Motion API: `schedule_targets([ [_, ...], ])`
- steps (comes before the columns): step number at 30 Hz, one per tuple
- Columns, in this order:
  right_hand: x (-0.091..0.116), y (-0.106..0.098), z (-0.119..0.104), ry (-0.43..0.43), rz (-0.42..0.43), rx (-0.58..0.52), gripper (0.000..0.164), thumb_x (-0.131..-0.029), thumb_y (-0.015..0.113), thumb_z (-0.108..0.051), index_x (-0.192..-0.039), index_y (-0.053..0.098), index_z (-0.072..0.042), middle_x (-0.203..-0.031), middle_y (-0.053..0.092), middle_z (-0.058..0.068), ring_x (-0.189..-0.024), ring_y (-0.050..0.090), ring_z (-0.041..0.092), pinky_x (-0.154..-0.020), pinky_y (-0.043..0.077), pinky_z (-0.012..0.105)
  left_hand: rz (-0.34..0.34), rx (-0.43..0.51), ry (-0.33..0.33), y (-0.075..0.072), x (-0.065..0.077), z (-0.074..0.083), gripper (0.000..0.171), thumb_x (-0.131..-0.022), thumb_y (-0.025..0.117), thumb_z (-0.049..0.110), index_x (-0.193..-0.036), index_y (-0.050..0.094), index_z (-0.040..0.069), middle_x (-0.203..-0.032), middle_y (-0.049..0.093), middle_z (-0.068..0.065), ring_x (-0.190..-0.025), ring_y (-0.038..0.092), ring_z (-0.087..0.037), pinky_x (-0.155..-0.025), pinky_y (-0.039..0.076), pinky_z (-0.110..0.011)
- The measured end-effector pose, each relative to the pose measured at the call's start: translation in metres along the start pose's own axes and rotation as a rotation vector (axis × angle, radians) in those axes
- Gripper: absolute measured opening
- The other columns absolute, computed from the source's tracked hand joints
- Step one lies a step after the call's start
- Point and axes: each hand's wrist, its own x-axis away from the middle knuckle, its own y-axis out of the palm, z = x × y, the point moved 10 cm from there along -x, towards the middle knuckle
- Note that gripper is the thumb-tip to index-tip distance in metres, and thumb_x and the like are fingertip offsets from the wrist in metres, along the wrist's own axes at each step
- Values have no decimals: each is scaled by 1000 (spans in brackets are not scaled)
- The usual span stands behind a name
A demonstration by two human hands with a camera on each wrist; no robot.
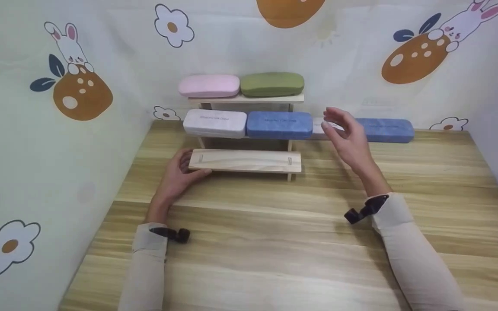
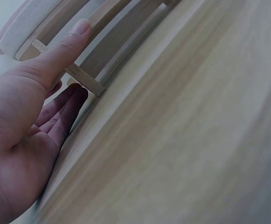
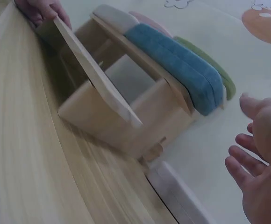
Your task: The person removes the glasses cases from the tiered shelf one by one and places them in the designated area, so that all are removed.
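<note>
1. Fingers and thumb of the left hand (image 1: 176, 178) grip the left end of the lowest shelf (image 1: 244, 161) on the wooden stand, at the table's (image 1: 249, 242) far side; those of the right hand (image 1: 352, 142) are apart, holding nothing.
2. I'd judge the stand stiff and fairly light, best held low at both ends; a jolt could slide its load.
3. Its middle tier bears a white case (image 1: 215, 123) and a blue case (image 1: 279, 125), with a pink case (image 1: 209, 86) and a green case (image 1: 272, 84) above: probably light, firm, slightly slick, best grasped across the width.
4. Right of it lie another white case (image 1: 318, 129) and another blue case (image 1: 389, 130).
</note>
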Motion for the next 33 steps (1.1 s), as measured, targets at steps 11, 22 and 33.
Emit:
schedule_targets([
  [11,4,50,10,68,-85,-42,76,-95,85,-14,-161,48,-7,-159,55,13,-143,55,23,-118,52,34,6,3,1,0,0,-3,95,-82,98,29,-157,45,6,-150,62,-12,-140,60,-24,-127,45,-41],
  [22,7,48,18,82,-3,4,79,-91,91,-27,-159,53,-10,-155,63,11,-143,59,24,-127,45,35,7,-18,-1,-1,-1,-3,101,-81,99,32,-159,42,3,-153,60,-13,-142,58,-25,-129,42,-42],
  [33,8,47,21,79,12,-91,80,-88,93,-21,-156,55,-7,-155,62,14,-140,61,26,-123,49,31,4,-8,-7,-1,-3,-4,100,-83,97,28,-160,40,2,-152,61,-13,-142,58,-23,-126,44,-37],
])
